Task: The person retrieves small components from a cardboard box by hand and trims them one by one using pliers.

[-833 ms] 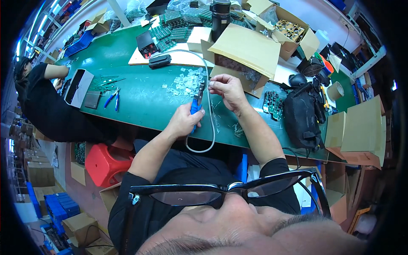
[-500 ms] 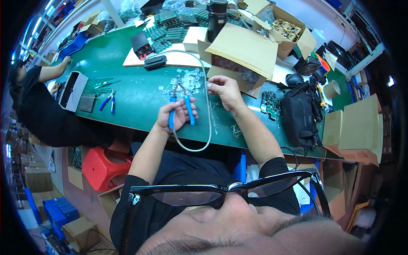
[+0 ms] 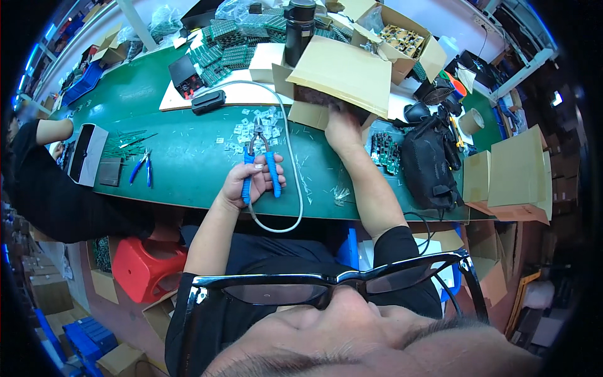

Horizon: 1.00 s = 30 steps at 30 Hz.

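My left hand point(image 3: 240, 180) is wrapped round blue-handled pliers point(image 3: 274, 169), whose handles are spread and whose jaws point away from me. A grey cable point(image 3: 290, 147) loops from near the pliers' handles round their right side and back across the table. Just beyond the jaws lies a scatter of small whitish square pieces point(image 3: 270, 125). My right hand point(image 3: 343, 131) reaches into the opening of a cardboard box point(image 3: 339, 72); its fingers are hidden inside, so I cannot see whether they hold anything. Dim small pieces show in the box.
Left on the green table point(image 3: 188, 144) lie small blue pliers point(image 3: 142, 168), green strips and a grey open case point(image 3: 88, 154). Green circuit boards point(image 3: 217, 53) are piled behind. A black bag point(image 3: 429, 164) sits right. A co-worker's arm point(image 3: 51, 132) is at far left.
My right hand has left the spot beside the cable and gone right and forward into the box. My left hand still holds the pliers. The whole view has shifted slightly.
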Each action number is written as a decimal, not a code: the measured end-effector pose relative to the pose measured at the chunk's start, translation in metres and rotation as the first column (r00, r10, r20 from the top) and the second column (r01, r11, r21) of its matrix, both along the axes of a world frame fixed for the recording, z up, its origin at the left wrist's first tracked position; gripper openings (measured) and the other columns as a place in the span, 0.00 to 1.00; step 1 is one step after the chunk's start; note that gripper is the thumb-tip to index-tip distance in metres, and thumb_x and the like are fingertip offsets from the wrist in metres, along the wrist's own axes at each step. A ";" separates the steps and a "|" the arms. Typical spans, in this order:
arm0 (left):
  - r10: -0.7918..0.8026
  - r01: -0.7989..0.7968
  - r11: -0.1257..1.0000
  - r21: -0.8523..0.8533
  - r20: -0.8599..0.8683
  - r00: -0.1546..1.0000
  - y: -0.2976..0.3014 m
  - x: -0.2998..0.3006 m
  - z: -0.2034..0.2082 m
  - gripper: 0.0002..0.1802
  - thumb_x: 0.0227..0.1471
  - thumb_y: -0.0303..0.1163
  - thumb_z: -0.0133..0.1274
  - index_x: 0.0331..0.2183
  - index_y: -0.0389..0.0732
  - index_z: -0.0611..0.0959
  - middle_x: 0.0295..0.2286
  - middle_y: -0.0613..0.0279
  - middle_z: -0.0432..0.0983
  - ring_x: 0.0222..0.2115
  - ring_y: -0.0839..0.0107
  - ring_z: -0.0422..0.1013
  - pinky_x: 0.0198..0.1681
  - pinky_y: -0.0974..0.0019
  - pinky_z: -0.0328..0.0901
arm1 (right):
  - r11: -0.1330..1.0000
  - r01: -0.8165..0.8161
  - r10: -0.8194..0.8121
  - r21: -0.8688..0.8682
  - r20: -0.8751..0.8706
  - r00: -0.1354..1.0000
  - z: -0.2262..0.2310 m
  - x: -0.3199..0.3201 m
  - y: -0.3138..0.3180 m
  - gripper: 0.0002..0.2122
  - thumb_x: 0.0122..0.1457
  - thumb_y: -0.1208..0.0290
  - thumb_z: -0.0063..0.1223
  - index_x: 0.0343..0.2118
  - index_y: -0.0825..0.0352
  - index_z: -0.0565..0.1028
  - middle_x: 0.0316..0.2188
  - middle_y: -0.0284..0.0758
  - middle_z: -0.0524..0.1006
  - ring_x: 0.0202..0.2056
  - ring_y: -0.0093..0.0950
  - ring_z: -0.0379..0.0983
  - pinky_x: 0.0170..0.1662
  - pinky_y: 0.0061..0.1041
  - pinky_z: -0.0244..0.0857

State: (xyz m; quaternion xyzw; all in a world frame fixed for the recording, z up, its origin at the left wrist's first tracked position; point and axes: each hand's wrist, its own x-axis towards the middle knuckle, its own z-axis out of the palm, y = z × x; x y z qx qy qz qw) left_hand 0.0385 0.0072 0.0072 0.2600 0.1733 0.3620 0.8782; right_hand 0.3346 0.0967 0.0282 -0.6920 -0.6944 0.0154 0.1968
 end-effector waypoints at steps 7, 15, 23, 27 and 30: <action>0.006 -0.006 1.000 -0.012 -0.012 1.000 0.000 -0.001 0.001 0.35 0.57 0.38 0.54 0.61 0.28 0.71 0.46 0.45 0.79 0.48 0.50 0.77 0.60 0.46 0.67 | 0.996 -0.031 0.028 0.082 0.033 0.999 -0.011 0.000 0.004 0.17 0.57 0.79 0.49 0.50 0.67 0.78 0.52 0.48 0.74 0.50 0.51 0.76 0.53 0.50 0.73; -0.002 0.002 1.000 -0.009 -0.008 1.000 -0.001 0.003 0.000 0.35 0.57 0.38 0.54 0.61 0.28 0.71 0.47 0.44 0.80 0.49 0.50 0.77 0.60 0.46 0.67 | 0.997 -0.047 0.048 0.057 -0.010 0.999 -0.009 0.007 0.008 0.16 0.58 0.78 0.50 0.50 0.70 0.77 0.53 0.51 0.75 0.51 0.51 0.76 0.55 0.47 0.73; 0.019 -0.021 1.000 -0.022 -0.103 0.994 -0.007 -0.002 0.009 0.33 0.57 0.36 0.53 0.59 0.27 0.72 0.46 0.46 0.80 0.47 0.53 0.78 0.58 0.49 0.69 | 0.987 -0.132 0.162 0.094 -0.646 0.746 0.021 -0.014 -0.007 0.09 0.60 0.77 0.57 0.42 0.70 0.80 0.41 0.45 0.82 0.41 0.44 0.81 0.45 0.36 0.76; 0.059 -0.029 0.996 0.084 -0.393 0.918 -0.016 0.018 0.036 0.32 0.57 0.33 0.55 0.59 0.28 0.73 0.45 0.49 0.80 0.45 0.57 0.79 0.55 0.55 0.71 | 0.895 -0.442 -0.032 0.060 -0.980 -0.198 0.018 -0.016 -0.017 0.05 0.61 0.77 0.64 0.40 0.66 0.81 0.38 0.29 0.82 0.38 0.22 0.79 0.42 0.23 0.74; 0.182 0.036 0.955 0.295 -0.676 0.714 -0.025 0.029 0.053 0.31 0.55 0.32 0.59 0.59 0.31 0.75 0.42 0.55 0.80 0.42 0.63 0.80 0.51 0.61 0.71 | 0.838 -0.536 -0.097 0.104 -0.938 -0.334 0.025 -0.025 -0.028 0.07 0.61 0.79 0.63 0.41 0.68 0.80 0.36 0.33 0.82 0.38 0.25 0.80 0.43 0.25 0.76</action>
